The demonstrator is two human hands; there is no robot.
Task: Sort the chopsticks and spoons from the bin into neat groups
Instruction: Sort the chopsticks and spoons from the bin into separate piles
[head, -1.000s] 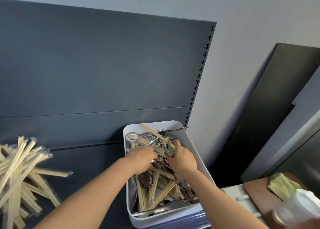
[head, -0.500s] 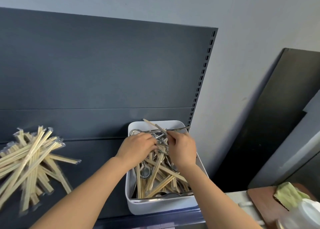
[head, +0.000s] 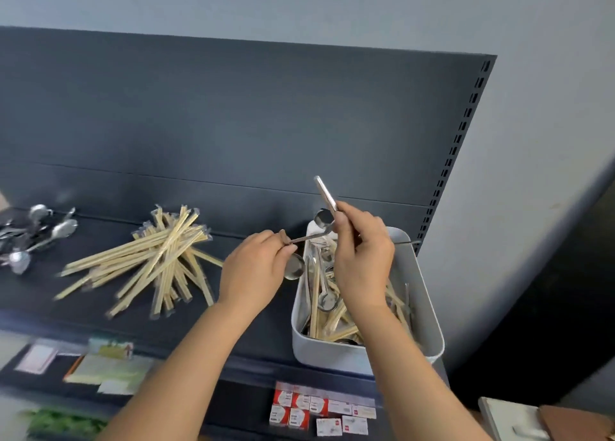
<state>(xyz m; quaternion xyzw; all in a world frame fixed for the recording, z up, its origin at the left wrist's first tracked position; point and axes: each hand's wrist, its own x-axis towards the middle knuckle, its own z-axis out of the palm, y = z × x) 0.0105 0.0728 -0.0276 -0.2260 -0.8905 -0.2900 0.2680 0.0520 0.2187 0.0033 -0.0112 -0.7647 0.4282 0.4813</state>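
- Head view, far left of the shelf: spoon pile, blurred; looks like about half a dozen, exact count unreadable.
- Chopstick pile comes next to the right: wrapped pairs fanned out, dozens, too many to count.
- Left hand is just left of the bin, grip pinching the handle of one spoon whose bowl sits up by the bin's far rim. A second spoon bowl shows under the fingers.
- Right hand is above the bin, grip curled round one slim pale piece pointing up. Spoon handle or wrapped chopstick, cannot tell.
- Bin: one, white, right end of the shelf. Mixed chopsticks inside, at least one spoon.
- Step: mid-sort, pulling pieces out. The next move likely means carrying the spoons left past the chopstick pile to the spoon pile.
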